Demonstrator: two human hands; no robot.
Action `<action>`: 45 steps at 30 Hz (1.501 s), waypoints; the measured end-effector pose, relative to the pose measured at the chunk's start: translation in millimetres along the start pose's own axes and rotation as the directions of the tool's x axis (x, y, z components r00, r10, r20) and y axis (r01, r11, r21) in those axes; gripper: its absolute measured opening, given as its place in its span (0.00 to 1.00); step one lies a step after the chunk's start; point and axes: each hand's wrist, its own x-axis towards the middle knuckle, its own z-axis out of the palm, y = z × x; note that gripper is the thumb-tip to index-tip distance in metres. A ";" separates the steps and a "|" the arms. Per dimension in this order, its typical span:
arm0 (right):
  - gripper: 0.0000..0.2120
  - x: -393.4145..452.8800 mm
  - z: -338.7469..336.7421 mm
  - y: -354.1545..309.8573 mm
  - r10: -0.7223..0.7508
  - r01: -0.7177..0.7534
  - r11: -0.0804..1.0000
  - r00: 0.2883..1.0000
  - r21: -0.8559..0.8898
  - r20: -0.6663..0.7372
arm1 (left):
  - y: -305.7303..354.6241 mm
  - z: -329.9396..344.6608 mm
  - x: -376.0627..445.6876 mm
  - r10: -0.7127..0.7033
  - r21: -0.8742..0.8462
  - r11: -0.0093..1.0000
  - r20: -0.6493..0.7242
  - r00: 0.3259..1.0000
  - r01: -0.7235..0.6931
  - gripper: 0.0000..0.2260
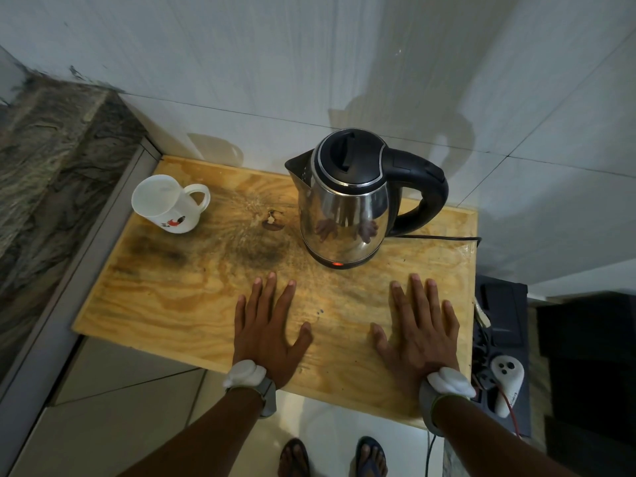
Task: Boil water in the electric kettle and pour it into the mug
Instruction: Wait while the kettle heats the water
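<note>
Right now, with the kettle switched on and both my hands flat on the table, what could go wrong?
The kettle shows a red light at its base, so its steel body may be hot; your right hand lies nearest. Its cord trails off the table's right edge and could snag. The mug stands near the far left corner, so a pour may mean carrying boiling water across.

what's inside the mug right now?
The white mug stands upright on the wooden table. Its visible interior looks empty and white, with no water seen. The near inner wall is hidden by the rim. Kettle lid is closed.
</note>
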 end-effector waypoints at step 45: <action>0.40 0.3 1.9 -0.1 0.002 -0.002 1.000 1.000 -0.013 -0.003 | 2.4 -4.6 0.4 -0.012 -0.018 1.000 0.014 1.000 0.012 0.35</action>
